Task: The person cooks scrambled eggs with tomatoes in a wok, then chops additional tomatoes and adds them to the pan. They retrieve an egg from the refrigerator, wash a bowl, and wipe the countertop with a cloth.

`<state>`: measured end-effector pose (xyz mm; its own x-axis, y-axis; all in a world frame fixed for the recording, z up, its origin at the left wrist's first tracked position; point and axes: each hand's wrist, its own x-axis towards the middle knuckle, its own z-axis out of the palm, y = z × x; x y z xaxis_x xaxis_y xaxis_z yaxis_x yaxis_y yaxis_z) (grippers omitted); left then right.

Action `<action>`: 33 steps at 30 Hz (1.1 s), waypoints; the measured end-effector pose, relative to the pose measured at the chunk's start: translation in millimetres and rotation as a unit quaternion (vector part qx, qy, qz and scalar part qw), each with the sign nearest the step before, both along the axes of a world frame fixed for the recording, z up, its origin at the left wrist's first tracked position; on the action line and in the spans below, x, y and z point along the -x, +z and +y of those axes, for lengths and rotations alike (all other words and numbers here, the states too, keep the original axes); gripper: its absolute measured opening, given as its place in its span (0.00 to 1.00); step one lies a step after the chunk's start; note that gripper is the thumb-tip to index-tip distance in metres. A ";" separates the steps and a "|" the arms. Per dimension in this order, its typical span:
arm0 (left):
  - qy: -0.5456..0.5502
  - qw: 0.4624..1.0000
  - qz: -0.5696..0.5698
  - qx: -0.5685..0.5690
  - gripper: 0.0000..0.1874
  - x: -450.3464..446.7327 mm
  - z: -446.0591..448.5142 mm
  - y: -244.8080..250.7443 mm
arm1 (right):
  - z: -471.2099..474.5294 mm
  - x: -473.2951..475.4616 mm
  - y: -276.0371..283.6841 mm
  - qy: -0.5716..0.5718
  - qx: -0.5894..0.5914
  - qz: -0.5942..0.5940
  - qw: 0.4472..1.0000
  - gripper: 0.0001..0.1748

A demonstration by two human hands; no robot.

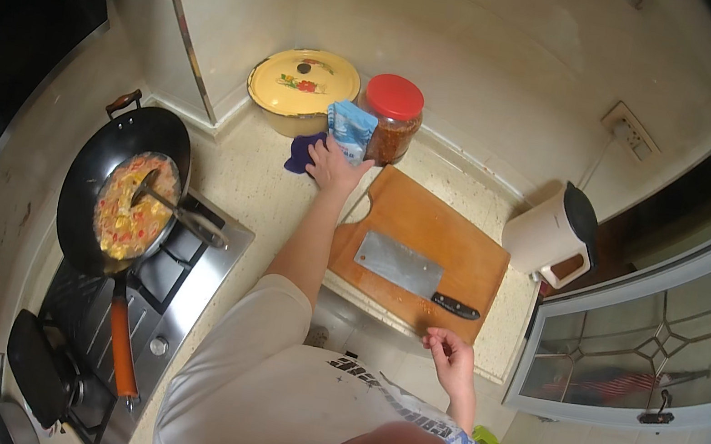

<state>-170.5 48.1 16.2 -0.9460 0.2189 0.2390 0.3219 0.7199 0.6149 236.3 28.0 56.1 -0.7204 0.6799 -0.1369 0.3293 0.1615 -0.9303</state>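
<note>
My left hand (pixel 335 167) reaches to the back of the counter with its fingers spread, at the lower edge of a blue and white plastic packet (pixel 354 127) and beside a dark purple cloth (pixel 304 151). Whether the fingertips touch the packet is unclear. Right behind stand a yellow lidded enamel pot (pixel 303 87) with painted flowers and a red-lidded jar (pixel 392 121) of reddish-brown food. My right hand (pixel 450 360), loosely curled with nothing visible in it, hovers by the near edge of a wooden cutting board (pixel 428 222). A cleaver (pixel 401 265) lies flat on the board.
At left, a black wok (pixel 82 195) holding food with red and yellow pieces and a metal ladle (pixel 181 213) sits on the gas stove (pixel 211 262); its orange handle points towards me. An electric kettle (pixel 551 230) stands right of the board, near a wall socket (pixel 631 132) and a glazed window frame (pixel 630 416).
</note>
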 end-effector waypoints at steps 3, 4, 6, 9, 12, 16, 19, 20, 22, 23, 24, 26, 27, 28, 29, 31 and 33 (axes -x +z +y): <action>-0.005 0.999 -0.030 0.040 0.36 12.3 5.7 0.1 | 11.8 9.7 -6.9 -0.027 0.054 0.004 0.998 0.09; -0.012 0.998 -0.031 0.045 0.33 14.5 4.7 -2.5 | 18.7 13.1 -9.2 -0.013 0.042 0.006 0.999 0.09; -0.021 0.998 -0.008 0.066 0.31 15.2 0.7 -10.1 | 32.6 19.5 -11.1 -0.011 0.067 -0.014 0.998 0.09; -0.030 0.996 0.007 0.085 0.28 12.7 -10.4 -17.9 | 62.2 45.9 -12.6 0.031 0.070 -0.013 0.997 0.09; -0.039 0.995 -0.001 0.087 0.26 6.3 -31.6 -16.7 | 98.8 89.3 -13.6 0.070 0.093 0.055 0.992 0.10; -0.008 0.993 -0.014 0.114 0.28 0.6 -70.1 -10.2 | 149.6 173.0 -17.0 0.130 -0.031 0.067 0.989 0.09; 0.041 0.994 -0.023 0.102 0.27 5.0 -92.5 -11.0 | 178.4 244.7 -13.3 0.097 -0.223 0.108 0.964 0.20; 0.033 0.996 -0.039 0.079 0.30 8.5 -97.2 -11.8 | 185.4 267.5 -10.9 0.072 -0.243 0.095 0.963 0.27; 0.041 0.997 0.039 0.057 0.34 11.5 -104.5 -13.8 | 192.6 309.1 -7.2 0.054 -0.167 0.098 0.980 0.44; 0.043 0.996 0.062 0.051 0.37 12.4 -107.3 -14.4 | 192.2 325.7 -7.0 0.046 -0.172 0.094 0.980 0.48; 0.045 0.993 0.100 0.054 0.36 10.1 -111.6 -15.5 | 190.0 338.0 -8.2 0.038 -0.181 0.099 0.978 0.52; -0.010 0.990 0.089 0.111 0.34 1.5 -123.1 -17.5 | 185.1 350.0 -12.4 0.026 -0.209 0.117 0.971 0.57; -0.037 0.987 0.074 0.137 0.33 -4.7 -130.2 -18.8 | 183.1 352.8 -15.1 0.023 -0.227 0.131 0.965 0.58; -0.031 0.988 0.070 0.137 0.25 -12.0 -133.5 -21.2 | 181.4 355.1 -17.7 0.021 -0.242 0.130 0.961 0.59; -0.034 0.987 0.055 0.145 0.23 -18.4 -138.1 -23.2 | 180.3 356.5 -20.5 0.025 -0.244 0.136 0.960 0.58; -0.043 0.985 0.067 0.150 0.18 -31.7 -143.2 -26.7 | 181.0 357.7 -25.8 0.020 -0.248 0.125 0.961 0.57; -0.052 0.996 0.073 0.014 0.10 -43.2 -148.9 -24.4 | 181.6 358.5 -32.0 0.027 -0.239 0.120 0.963 0.55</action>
<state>-127.3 -100.7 -8.1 -0.8735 0.3229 0.3644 0.4803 0.6945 0.5357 -122.2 209.6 24.2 -0.7284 0.5849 0.3568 0.0939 0.6011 -0.7937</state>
